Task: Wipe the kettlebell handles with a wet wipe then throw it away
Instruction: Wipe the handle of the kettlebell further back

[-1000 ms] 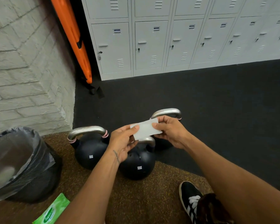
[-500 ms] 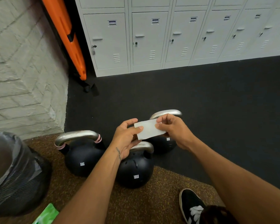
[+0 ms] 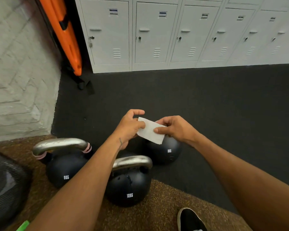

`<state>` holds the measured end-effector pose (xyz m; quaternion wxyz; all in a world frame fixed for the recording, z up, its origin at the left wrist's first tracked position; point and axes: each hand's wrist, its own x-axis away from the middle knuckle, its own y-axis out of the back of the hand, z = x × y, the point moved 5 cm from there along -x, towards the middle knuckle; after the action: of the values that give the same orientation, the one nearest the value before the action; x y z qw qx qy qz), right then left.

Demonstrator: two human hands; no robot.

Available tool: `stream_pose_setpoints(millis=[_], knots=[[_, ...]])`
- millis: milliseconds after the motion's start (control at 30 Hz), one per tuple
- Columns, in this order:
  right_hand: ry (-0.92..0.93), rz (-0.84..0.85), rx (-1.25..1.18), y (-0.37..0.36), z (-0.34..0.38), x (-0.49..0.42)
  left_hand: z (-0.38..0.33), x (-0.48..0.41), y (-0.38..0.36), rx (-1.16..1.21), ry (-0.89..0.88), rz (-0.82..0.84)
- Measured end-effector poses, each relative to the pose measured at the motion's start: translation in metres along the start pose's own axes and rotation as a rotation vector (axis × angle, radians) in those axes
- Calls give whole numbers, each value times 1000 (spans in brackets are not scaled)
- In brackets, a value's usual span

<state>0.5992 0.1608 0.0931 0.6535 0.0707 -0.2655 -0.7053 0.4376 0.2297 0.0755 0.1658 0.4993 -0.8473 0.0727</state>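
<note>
I hold a folded white wet wipe point(image 3: 150, 131) in the air between both hands. My left hand point(image 3: 129, 126) pinches its left edge and my right hand point(image 3: 175, 128) pinches its right edge. Below stand three black kettlebells with steel handles: one at the left point(image 3: 65, 169) with pink bands on its handle point(image 3: 60, 144), a middle one point(image 3: 128, 185) marked 12KG, and a far one point(image 3: 165, 150) whose handle is hidden behind the wipe and my right hand.
A black mesh bin point(image 3: 5, 185) with a bag liner stands at the left edge. A green wipe pack point(image 3: 22, 225) pokes in at the bottom left. White lockers point(image 3: 157, 35) line the back, an orange board point(image 3: 65, 35) leans in the corner, and my shoe point(image 3: 190, 220) is at the bottom.
The camera view has shifted, so the bin and kettlebells sit lower and further left. My hands still hold the wipe, now tilted with its right end lower.
</note>
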Motion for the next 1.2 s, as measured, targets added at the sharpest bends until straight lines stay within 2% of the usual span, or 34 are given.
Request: stream_pose_setpoints(millis=[67,167,200,300,367,433,500,567,600,700,800,900,967,1033,1100,1200], knots=[[-4,-53,3,-2,-4,-8,5,-6,4,-65,-20,-117],[-24,-161,-40,-6,-13,-17,13,-3,11,-164,-21,-448],[-25,-177,-41,-8,-15,-20,17,-3,9,-146,14,-483],[10,-198,9,-11,-18,-24,28,0,-12,87,227,-315],[32,-167,46,-13,-20,-25,27,0,-25,197,291,-229],[63,-104,77,-16,-21,-26,28,-7,-32,205,269,-247],[67,-66,51,-15,-22,-26,31,-14,-33,166,242,-334],[62,-45,-5,-6,-20,-25,30,-19,-29,59,191,-445],[57,-49,9,1,-21,-27,29,-21,-26,-70,159,-506],[55,-126,385,32,-27,-33,23,-23,-21,-480,81,-609],[92,-120,713,52,-32,-33,20,-28,-27,-605,-2,-579],[63,-51,988,62,-45,-29,23,-35,-45,-676,-50,-480],[46,-14,1075,62,-56,-26,28,-39,-57,-708,-83,-392],[33,2,1032,63,-66,-25,34,-40,-64,-718,-104,-327],[22,-7,877,68,-71,-27,37,-37,-63,-697,-120,-287],[21,-22,726,83,-74,-31,39,-32,-52,-688,-144,-289]])
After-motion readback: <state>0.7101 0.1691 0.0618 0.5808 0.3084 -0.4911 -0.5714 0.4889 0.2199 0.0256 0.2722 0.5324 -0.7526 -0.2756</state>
